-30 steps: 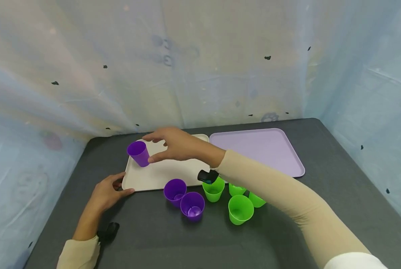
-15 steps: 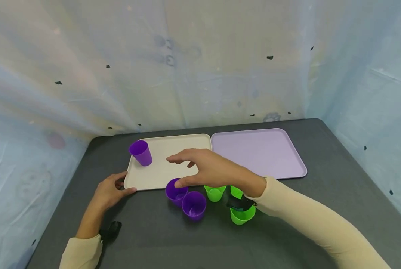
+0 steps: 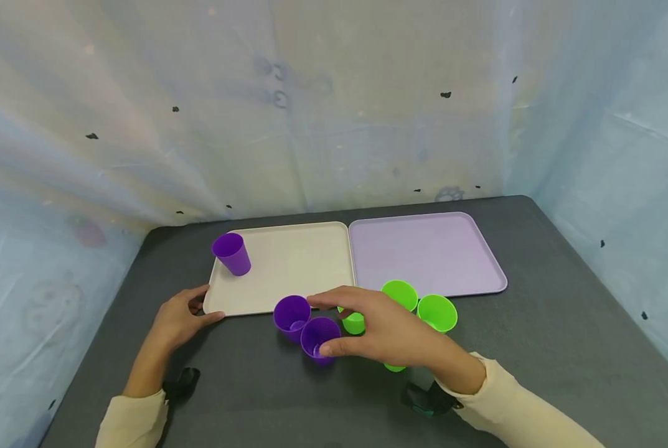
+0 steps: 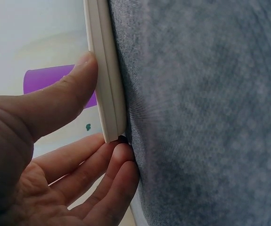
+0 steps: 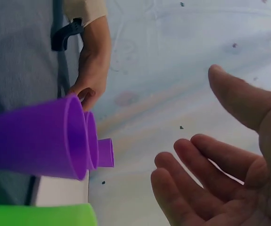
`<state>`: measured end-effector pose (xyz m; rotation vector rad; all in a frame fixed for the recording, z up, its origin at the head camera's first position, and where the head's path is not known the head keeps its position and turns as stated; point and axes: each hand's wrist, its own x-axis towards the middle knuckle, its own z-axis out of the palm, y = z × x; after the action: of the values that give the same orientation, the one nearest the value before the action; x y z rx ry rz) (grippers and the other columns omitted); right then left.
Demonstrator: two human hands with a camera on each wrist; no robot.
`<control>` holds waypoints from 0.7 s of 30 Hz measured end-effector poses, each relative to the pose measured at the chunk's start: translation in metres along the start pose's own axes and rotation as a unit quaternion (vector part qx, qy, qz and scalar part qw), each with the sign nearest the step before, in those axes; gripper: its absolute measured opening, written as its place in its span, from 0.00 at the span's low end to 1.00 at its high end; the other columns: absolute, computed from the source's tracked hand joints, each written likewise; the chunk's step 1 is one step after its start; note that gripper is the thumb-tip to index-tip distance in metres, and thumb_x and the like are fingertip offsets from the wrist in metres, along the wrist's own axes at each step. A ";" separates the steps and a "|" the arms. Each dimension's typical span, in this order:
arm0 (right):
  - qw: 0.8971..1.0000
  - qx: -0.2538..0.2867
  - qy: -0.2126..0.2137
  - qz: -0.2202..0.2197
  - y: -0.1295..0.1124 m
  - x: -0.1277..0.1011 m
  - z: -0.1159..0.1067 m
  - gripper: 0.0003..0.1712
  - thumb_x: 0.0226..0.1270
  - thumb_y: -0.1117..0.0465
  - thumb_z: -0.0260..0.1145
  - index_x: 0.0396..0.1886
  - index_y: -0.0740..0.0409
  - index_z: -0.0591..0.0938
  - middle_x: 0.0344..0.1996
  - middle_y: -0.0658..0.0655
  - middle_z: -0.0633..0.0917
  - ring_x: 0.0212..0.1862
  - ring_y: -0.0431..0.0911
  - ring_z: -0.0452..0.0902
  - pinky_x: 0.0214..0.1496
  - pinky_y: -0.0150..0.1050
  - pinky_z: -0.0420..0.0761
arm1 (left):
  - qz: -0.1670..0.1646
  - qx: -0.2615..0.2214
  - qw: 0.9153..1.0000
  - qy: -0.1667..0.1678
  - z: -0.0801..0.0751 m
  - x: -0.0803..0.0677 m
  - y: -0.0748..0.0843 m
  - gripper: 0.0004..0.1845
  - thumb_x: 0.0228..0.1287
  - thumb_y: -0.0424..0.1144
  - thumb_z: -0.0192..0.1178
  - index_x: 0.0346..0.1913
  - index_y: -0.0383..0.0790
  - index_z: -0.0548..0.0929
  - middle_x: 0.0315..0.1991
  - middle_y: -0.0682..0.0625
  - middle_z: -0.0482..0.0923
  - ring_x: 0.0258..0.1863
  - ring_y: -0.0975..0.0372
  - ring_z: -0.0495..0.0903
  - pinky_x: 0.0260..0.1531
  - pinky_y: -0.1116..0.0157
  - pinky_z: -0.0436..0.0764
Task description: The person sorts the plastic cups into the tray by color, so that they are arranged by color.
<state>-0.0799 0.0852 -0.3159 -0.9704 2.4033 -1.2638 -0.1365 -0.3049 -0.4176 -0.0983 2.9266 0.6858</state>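
Observation:
My left hand (image 3: 177,317) holds the near left corner of the cream tray (image 3: 294,261); in the left wrist view the thumb (image 4: 71,84) lies on one edge and the fingers meet the adjoining edge. An upright purple cup (image 3: 235,255) stands on that tray's left part. Two more purple cups, a rear one (image 3: 291,313) and a front one (image 3: 313,339), stand on the table before the tray. My right hand (image 3: 390,326) hovers over the front purple cup, fingers spread; the right wrist view shows nothing in its grasp and a gap between it and the cups.
A lilac tray (image 3: 423,255) adjoins the cream one on the right. Several green cups, one at the back (image 3: 399,294) and one on the right (image 3: 437,313) among them, stand under and around the right hand, partly hidden. Plastic sheeting (image 3: 334,112) hangs behind the table.
My right hand has left the purple cup on the cream tray and come right and nearer, over the two other purple cups. My left hand has stayed at the tray corner.

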 end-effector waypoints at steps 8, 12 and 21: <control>1.000 0.002 0.030 0.003 0.014 -0.011 0.023 0.38 0.59 0.44 0.74 0.69 0.38 0.73 0.61 0.47 0.80 0.59 0.44 0.77 0.61 0.39 0.79 | 0.006 -0.004 1.000 0.002 -0.001 -0.001 0.000 0.46 0.57 0.54 0.72 0.71 0.30 0.68 0.56 0.29 0.75 0.51 0.41 0.78 0.50 0.43 0.77; 0.999 -0.024 0.041 0.003 0.017 -0.011 0.031 0.39 0.58 0.45 0.76 0.69 0.42 0.73 0.64 0.46 0.79 0.62 0.43 0.77 0.64 0.43 0.79 | 0.004 -0.007 1.000 0.000 0.000 0.000 -0.001 0.45 0.57 0.54 0.72 0.71 0.31 0.68 0.57 0.29 0.74 0.52 0.41 0.78 0.51 0.43 0.77; 0.997 -0.073 0.031 0.026 0.019 -0.007 0.041 0.40 0.58 0.47 0.76 0.70 0.45 0.73 0.68 0.44 0.74 0.70 0.42 0.69 0.70 0.46 0.74 | -0.013 -0.007 1.000 -0.004 0.000 0.000 0.000 0.45 0.57 0.53 0.72 0.71 0.31 0.67 0.59 0.28 0.73 0.54 0.40 0.77 0.52 0.42 0.76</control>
<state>-0.0625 0.0717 -0.3554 -0.9144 2.5814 -1.1287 -0.1370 -0.3046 -0.4175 -0.1349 2.9068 0.7016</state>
